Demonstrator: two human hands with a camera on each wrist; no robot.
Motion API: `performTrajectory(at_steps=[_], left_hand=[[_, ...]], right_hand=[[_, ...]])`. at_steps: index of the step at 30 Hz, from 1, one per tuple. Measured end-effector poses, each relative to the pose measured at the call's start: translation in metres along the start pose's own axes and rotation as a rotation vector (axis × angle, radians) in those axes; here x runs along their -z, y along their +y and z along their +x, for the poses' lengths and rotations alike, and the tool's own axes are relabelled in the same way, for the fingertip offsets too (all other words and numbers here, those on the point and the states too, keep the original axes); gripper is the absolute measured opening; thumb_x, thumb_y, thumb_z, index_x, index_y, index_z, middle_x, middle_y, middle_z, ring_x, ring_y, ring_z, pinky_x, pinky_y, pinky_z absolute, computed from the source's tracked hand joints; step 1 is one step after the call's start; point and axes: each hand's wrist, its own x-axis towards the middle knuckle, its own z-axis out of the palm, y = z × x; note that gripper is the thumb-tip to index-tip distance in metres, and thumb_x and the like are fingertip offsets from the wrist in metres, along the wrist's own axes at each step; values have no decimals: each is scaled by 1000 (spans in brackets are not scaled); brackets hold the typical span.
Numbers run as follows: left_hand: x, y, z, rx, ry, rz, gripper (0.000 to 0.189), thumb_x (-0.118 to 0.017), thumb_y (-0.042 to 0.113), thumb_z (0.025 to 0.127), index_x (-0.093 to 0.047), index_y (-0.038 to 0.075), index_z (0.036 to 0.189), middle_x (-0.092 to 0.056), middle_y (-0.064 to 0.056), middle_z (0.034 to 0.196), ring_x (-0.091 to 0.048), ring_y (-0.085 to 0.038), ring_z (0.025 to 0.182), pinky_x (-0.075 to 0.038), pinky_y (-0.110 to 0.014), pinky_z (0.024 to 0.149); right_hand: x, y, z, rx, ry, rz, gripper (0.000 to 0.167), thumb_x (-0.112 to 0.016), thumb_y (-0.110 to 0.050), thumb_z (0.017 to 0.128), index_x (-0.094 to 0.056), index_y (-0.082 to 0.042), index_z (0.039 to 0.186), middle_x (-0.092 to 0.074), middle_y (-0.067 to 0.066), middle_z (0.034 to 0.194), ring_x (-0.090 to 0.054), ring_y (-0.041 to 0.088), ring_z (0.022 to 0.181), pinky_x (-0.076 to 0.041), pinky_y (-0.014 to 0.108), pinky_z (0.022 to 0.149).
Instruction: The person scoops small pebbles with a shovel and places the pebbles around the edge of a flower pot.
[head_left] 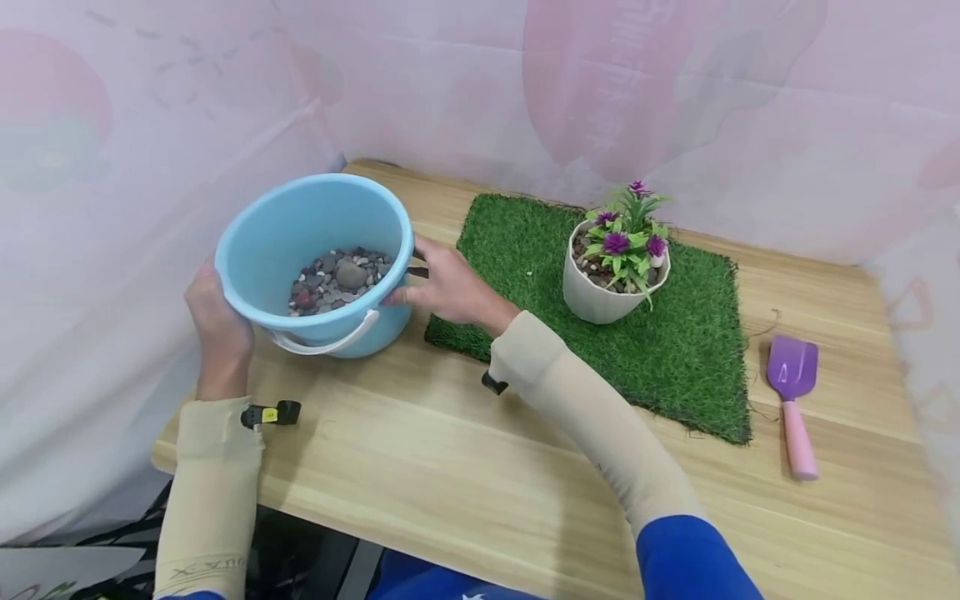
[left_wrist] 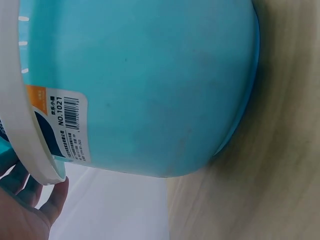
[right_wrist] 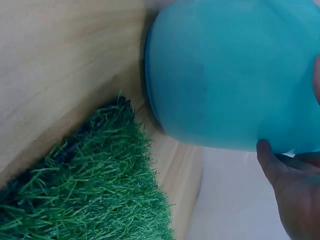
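Observation:
A light blue bucket point(head_left: 307, 208) is at the left part of the table, its white handle point(head_left: 330, 340) hanging down in front. Grey stones point(head_left: 341, 279), with a reddish one among them, lie in its bottom. My left hand point(head_left: 221, 325) holds the bucket's left side at the rim; the left wrist view shows its fingers at the rim's edge. On the opposite side my right hand point(head_left: 453, 287) grips the bucket just under the rim, thumb in front and fingers further back. Whether the base fully touches the table cannot be told.
A green artificial grass mat point(head_left: 517, 250) lies right of the bucket, one corner close to its base. On it stands a white pot point(head_left: 600, 300) with purple flowers point(head_left: 617, 243). A purple shovel with a pink handle point(head_left: 798, 442) lies at the wooden table's point(head_left: 420, 467) right.

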Motion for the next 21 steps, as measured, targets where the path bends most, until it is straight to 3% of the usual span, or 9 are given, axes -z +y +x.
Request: performTrajectory(at_steps=[4,9,13,15,17,19,21], left_hand=[[-7,-3,12,-5,2,-31,53,-33,36,114,-77,7,111,-70,10,88,-64,-5,82,-46,-16,75],[-14,-6,20,-1,-40,-107,62,-25,36,114,-71,-2,100,-64,0,80,-58,-13,74,-44,-23,71],[-5,-3,16,33,-65,-63,54,-28,34,113,-71,6,100,-60,5,80,-54,-10,76,-42,-22,74],[5,5,12,53,-35,-9,44,-35,31,113,-74,11,108,-61,11,88,-56,-5,86,-46,-20,83],[15,19,5,57,18,13,34,-44,26,110,-75,14,119,-66,9,103,-60,-4,101,-49,-21,98],[24,41,-4,8,96,42,31,-52,21,106,-74,11,124,-70,1,117,-61,-7,115,-48,-23,110],[31,65,-17,-95,153,24,35,-57,18,101,-72,3,129,-72,-13,127,-63,-14,125,-46,-28,118]], right_hand=[[5,3,7,-13,16,2,101,-91,-33,80,-38,-19,164,-47,4,167,-37,19,159,-31,44,132],[11,9,12,-48,28,42,100,-91,-30,80,-38,-20,165,-45,1,168,-35,15,159,-29,46,133],[10,12,12,-50,21,127,97,-89,-22,83,-37,-17,165,-44,4,168,-36,22,159,-34,46,131],[8,9,8,-44,15,103,94,-86,-23,88,-34,-17,166,-41,5,170,-38,25,159,-39,46,128],[5,5,-1,-49,13,23,92,-82,-28,93,-29,-20,168,-36,3,172,-39,28,158,-44,47,124],[3,0,-15,-62,9,-118,88,-75,-36,99,-24,-21,169,-33,4,174,-40,28,157,-44,46,124],[4,-6,-32,-69,-8,-258,86,-68,-41,103,-20,-18,170,-30,7,175,-39,30,158,-41,46,126]])
